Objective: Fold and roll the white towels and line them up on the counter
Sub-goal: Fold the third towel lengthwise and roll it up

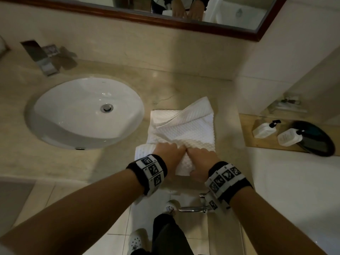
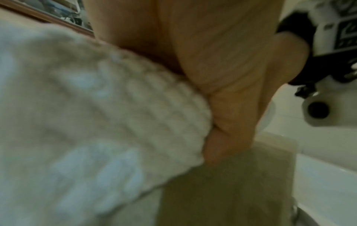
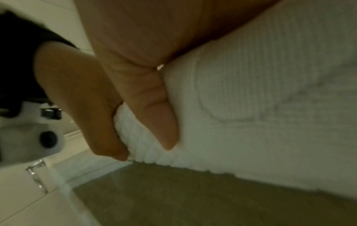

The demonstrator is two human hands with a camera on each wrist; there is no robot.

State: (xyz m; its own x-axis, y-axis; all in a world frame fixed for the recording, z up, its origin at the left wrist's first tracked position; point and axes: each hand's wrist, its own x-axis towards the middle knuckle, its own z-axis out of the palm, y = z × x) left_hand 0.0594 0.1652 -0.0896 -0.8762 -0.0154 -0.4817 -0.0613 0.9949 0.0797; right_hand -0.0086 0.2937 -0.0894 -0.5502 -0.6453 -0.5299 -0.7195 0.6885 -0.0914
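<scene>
A white waffle-weave towel (image 1: 185, 126) lies on the beige counter (image 1: 165, 85) right of the sink, its far corner flipped over. Its near end is curled into a roll (image 1: 184, 166) at the counter's front edge. My left hand (image 1: 170, 153) and right hand (image 1: 200, 157) sit side by side on that roll, fingers curled over it. The left wrist view shows my left hand (image 2: 228, 134) wrapped on the towel (image 2: 96, 122), thumb underneath. The right wrist view shows my right hand (image 3: 146, 107) gripping the towel's (image 3: 251, 107) rolled edge with the thumb.
An oval white sink (image 1: 84, 113) with a metal tap (image 1: 46, 59) lies at the left. Two white pump bottles (image 1: 265, 128) and a black dish (image 1: 316, 140) sit on a lower shelf at the right. A mirror (image 1: 184, 11) runs along the back wall.
</scene>
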